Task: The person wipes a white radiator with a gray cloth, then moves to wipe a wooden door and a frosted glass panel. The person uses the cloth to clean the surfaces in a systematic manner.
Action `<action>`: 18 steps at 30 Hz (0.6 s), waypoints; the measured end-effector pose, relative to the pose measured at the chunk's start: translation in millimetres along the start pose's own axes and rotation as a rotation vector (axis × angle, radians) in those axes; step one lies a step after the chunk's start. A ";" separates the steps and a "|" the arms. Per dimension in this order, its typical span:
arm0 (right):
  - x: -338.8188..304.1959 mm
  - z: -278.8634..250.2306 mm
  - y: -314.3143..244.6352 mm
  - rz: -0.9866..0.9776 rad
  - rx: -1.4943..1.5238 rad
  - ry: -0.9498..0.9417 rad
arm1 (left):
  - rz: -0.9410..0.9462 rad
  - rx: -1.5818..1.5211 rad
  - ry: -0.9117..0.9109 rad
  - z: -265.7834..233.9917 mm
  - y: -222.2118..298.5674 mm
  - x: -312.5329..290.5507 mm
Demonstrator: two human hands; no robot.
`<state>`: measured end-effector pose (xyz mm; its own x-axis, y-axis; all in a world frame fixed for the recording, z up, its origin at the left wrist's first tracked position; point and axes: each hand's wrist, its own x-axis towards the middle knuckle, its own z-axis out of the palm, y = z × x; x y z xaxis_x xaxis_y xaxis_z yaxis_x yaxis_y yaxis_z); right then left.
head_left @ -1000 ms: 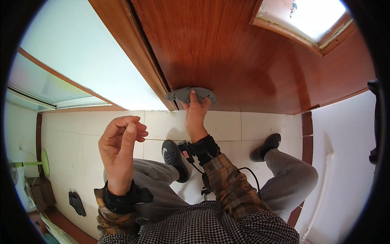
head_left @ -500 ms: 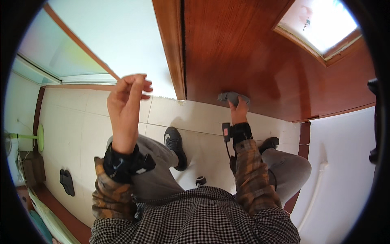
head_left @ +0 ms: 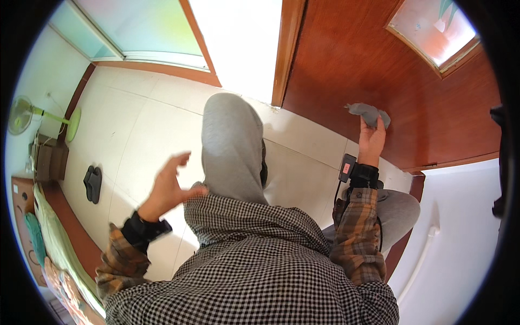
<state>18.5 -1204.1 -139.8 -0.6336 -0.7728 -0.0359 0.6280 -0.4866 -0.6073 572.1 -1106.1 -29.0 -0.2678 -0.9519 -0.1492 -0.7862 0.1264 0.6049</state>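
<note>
My right hand [head_left: 371,142] grips a crumpled grey cloth [head_left: 368,112] at the lower part of a reddish-brown wooden door [head_left: 338,76]. The cloth seems to lie against the door's surface; part of it sticks out to the left beyond my fingers. My left hand [head_left: 169,187] is empty, thumb and fingers apart, near my bent left knee and the edge of my checked garment [head_left: 244,216]. Black bands with small devices sit on both wrists.
The door has a glass pane [head_left: 433,30] and a wooden frame [head_left: 290,43]. Pale floor tiles [head_left: 135,141] stretch left, with dark slippers [head_left: 93,184] and a green fan [head_left: 73,124]. A bed edge [head_left: 67,238] lies lower left; a white wall [head_left: 460,216] with a pipe stands right.
My view has shifted, and my left knee has risen into the middle. The left hand has dropped from in front of the doorway. My right hand still holds the cloth, now further right.
</note>
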 end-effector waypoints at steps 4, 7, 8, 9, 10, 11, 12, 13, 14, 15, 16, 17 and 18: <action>-13.3 -6.5 -3.4 0.019 -0.013 0.060 | -0.472 -0.713 -0.351 71.1 -46.7 -85.7; -23.5 5.5 -2.2 0.019 -0.064 -0.039 | -0.428 -0.928 -0.202 100.3 -45.9 -111.4; -26.6 10.0 -2.0 0.041 -0.066 -0.056 | -0.387 -0.954 -0.141 102.4 -42.6 -112.2; -29.9 13.6 -1.8 0.041 -0.085 -0.063 | -0.346 -0.971 -0.084 101.7 -39.2 -109.8; -33.1 16.1 -1.8 0.039 -0.102 -0.071 | -0.266 -0.995 -0.006 99.3 -35.9 -106.1; -35.5 17.3 -2.2 0.043 -0.098 -0.102 | -0.250 -1.033 0.041 96.3 -31.8 -102.5; -38.2 17.0 -2.5 0.045 -0.094 -0.129 | -0.289 -1.034 0.007 93.1 -28.7 -99.8; -39.5 15.3 -3.4 0.040 -0.100 -0.139 | -0.301 -1.047 -0.010 90.7 -25.0 -97.1; -40.6 12.8 -4.2 0.038 -0.100 -0.123 | -0.304 -1.064 -0.028 89.2 -22.2 -95.8; -41.0 9.2 -5.3 0.024 -0.110 -0.091 | -0.328 -1.093 -0.031 88.6 -19.7 -95.2; -40.8 5.2 -6.6 0.004 -0.123 -0.058 | -0.332 -1.116 -0.023 89.0 -17.7 -95.2; -40.4 1.2 -8.0 0.011 -0.116 -0.045 | -0.331 -1.146 -0.010 90.1 -16.9 -96.6; -39.6 -3.0 -9.7 0.014 -0.109 -0.035 | -0.330 -1.190 0.018 91.2 -16.9 -98.0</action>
<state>36.1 -1167.6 -134.8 -0.6077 -0.7940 -0.0183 0.5823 -0.4298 -0.6900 560.9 -989.5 -95.9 -0.1374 -0.8951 -0.4241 0.1841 -0.4438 0.8770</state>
